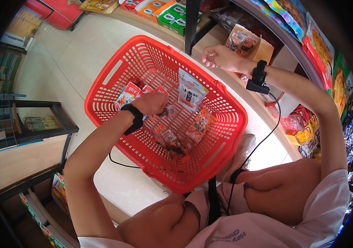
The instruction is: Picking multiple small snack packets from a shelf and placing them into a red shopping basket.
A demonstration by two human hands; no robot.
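A red perforated plastic basket (223,161) stands on the floor before my knees. My left hand (152,104) is inside it, back of the hand up, over small snack packets; its fingertips are hidden, so any hold cannot be made out. Red-and-white snack packets (130,93) lie beside that hand. A white snack bag (192,90) leans by the basket's right wall, with an orange snack packet (200,124) below it. Small clear-wrapped snacks (168,136) lie on the basket's bottom. My right hand (221,58), fingers loosely curled and nothing visible in them, hovers beside an open cardboard box of packets (243,43).
Wooden shelving (266,119) with snack packets curves along the right. Green and orange snack boxes (173,17) sit on a shelf beyond the basket. A black-framed rack (43,130) stands at left. A black cable (266,133) hangs from my right wrist device.
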